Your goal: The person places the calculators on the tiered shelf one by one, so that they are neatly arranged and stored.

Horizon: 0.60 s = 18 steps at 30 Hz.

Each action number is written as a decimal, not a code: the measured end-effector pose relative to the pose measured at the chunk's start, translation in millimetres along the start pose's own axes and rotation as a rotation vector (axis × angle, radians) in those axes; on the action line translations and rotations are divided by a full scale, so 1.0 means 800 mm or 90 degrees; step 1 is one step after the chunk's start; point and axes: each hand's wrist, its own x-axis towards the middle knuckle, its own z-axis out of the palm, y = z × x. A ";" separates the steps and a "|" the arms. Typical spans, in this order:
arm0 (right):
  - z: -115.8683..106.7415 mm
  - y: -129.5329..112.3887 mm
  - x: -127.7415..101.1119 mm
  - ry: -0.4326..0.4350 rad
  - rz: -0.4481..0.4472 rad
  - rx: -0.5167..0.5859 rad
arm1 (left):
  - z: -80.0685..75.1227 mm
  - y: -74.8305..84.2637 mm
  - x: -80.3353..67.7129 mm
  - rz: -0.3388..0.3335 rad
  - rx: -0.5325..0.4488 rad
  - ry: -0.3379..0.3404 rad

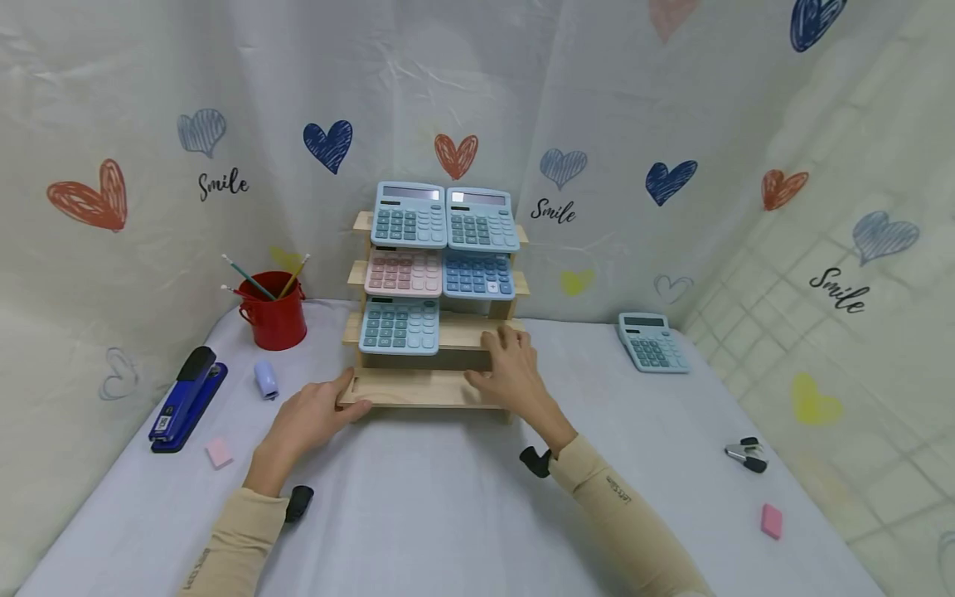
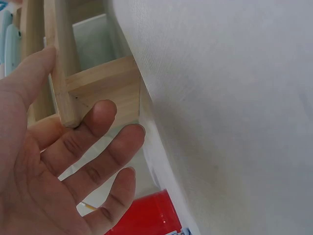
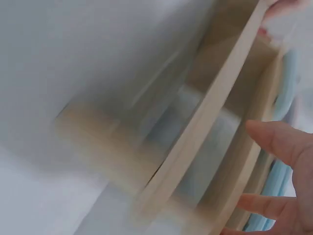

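A tiered wooden stand (image 1: 470, 330) bears several calculators. Two light blue ones, such as the top left calculator (image 1: 408, 214), lie on the top tier. Below them are a pink calculator (image 1: 404, 273) and a bluer calculator (image 1: 478, 275). Another light blue calculator (image 1: 399, 326) lies at the left of the third tier. My left hand (image 1: 312, 419) grips the left end of the lowest board (image 2: 57, 73), thumb on one side and fingers on the other. At the right of the third tier, my right hand (image 1: 515, 373) has its fingers spread against the stand, holding no calculator.
On the left are a red pencil bucket (image 1: 279, 319), a blue stapler (image 1: 188, 402), a small lavender object (image 1: 265, 380) and a pale pink eraser (image 1: 219, 453). Rightward lie a light blue calculator (image 1: 653, 343), a staple remover (image 1: 747, 454) and a pink eraser (image 1: 772, 521).
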 end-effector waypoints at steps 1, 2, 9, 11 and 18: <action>-0.006 0.015 -0.003 -0.004 0.016 -0.004 | 0.000 0.000 0.000 0.000 0.000 -0.002; -0.012 0.031 -0.006 -0.007 0.033 -0.010 | 0.000 0.000 0.000 0.001 -0.002 -0.005; -0.058 0.157 -0.014 -0.045 0.181 -0.028 | -0.002 0.000 0.002 -0.008 -0.010 -0.015; -0.063 0.195 -0.014 -0.057 0.211 -0.032 | -0.001 -0.001 0.002 -0.008 -0.012 -0.013; -0.067 0.302 -0.009 -0.149 0.296 -0.069 | 0.001 -0.002 0.001 -0.012 -0.017 -0.018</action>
